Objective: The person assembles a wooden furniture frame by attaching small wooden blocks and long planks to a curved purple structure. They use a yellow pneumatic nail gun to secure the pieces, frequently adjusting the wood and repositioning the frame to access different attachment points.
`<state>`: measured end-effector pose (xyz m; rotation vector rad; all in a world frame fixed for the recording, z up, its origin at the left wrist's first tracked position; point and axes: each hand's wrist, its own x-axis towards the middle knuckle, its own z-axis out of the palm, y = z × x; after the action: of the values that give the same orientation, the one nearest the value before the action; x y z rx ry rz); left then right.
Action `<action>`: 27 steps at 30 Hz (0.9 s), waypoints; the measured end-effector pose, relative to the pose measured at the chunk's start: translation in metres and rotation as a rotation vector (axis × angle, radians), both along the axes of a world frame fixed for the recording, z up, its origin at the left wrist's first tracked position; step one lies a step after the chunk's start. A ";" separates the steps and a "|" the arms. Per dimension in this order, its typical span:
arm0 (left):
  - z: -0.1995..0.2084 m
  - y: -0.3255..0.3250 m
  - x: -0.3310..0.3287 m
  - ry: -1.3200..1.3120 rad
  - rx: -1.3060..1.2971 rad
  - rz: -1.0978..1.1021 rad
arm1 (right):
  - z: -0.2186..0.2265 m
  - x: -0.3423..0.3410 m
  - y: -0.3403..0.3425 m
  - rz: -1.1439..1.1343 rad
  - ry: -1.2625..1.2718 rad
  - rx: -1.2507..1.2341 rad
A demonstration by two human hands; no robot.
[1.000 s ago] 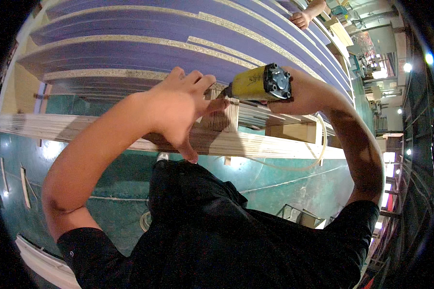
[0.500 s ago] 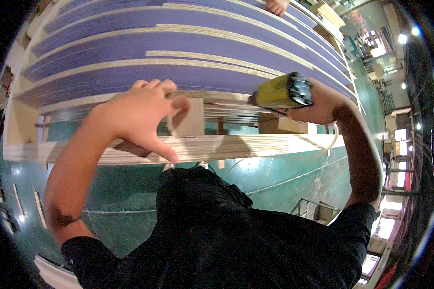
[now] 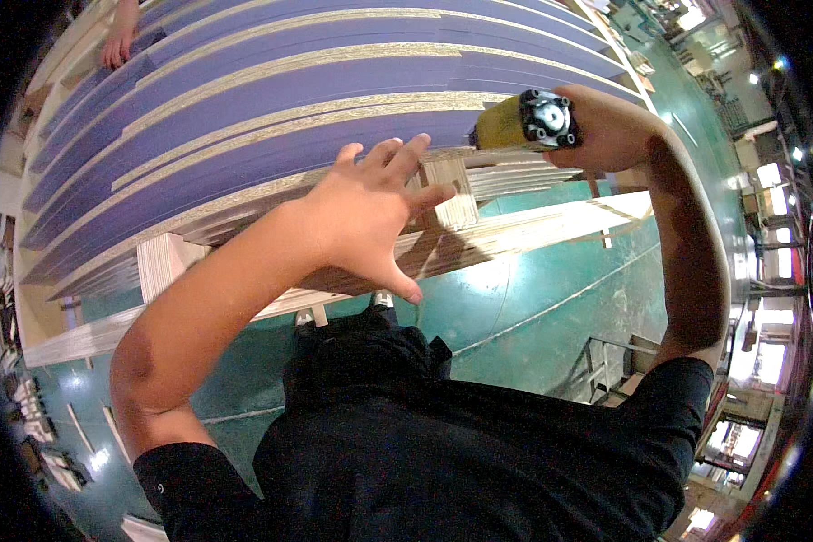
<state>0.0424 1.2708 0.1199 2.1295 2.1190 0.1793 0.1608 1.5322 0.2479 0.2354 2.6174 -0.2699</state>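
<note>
Your right hand [image 3: 612, 131] wraps one yellow-and-black nail gun [image 3: 504, 125] at one o'clock. Your left hand [image 3: 359, 215], fingers spread and grasping nothing, has one wooden block [image 3: 460, 210] at three o'clock. One co-worker's hand [image 3: 117, 45] shows at ten.

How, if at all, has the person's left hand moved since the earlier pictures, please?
Yes: the left hand has moved rightward, past the leftmost wooden block.

Rail [image 3: 560, 220], pale wood. Left hand [image 3: 366, 217]: spread, over rail. Right hand [image 3: 610, 131]: gripping yellow tool [image 3: 503, 125], beyond rail. Purple panels [image 3: 334, 83]: beyond rail.
</note>
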 end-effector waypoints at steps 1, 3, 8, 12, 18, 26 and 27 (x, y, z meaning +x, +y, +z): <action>-0.001 0.006 0.005 0.017 -0.020 0.023 | -0.005 -0.002 0.005 0.037 -0.020 -0.042; -0.004 0.010 0.006 0.029 -0.080 0.073 | -0.013 -0.007 0.011 0.113 -0.063 -0.116; -0.007 0.012 0.005 0.002 -0.127 0.063 | -0.023 -0.014 0.003 0.124 -0.044 -0.164; -0.008 0.014 0.007 0.035 -0.034 0.018 | -0.035 -0.022 0.014 0.172 -0.074 -0.282; -0.018 0.008 0.005 0.026 0.026 0.031 | -0.029 -0.033 0.006 0.212 -0.100 -0.110; -0.009 0.013 0.002 0.011 -0.139 0.027 | -0.036 -0.040 0.006 0.192 -0.126 -0.133; -0.009 0.013 0.001 0.017 -0.146 0.025 | -0.037 -0.041 0.006 0.193 -0.131 -0.152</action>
<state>0.0437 1.2838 0.1110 2.0303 2.0988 0.0080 0.1193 1.5386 0.2109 -0.0500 2.4539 -0.3702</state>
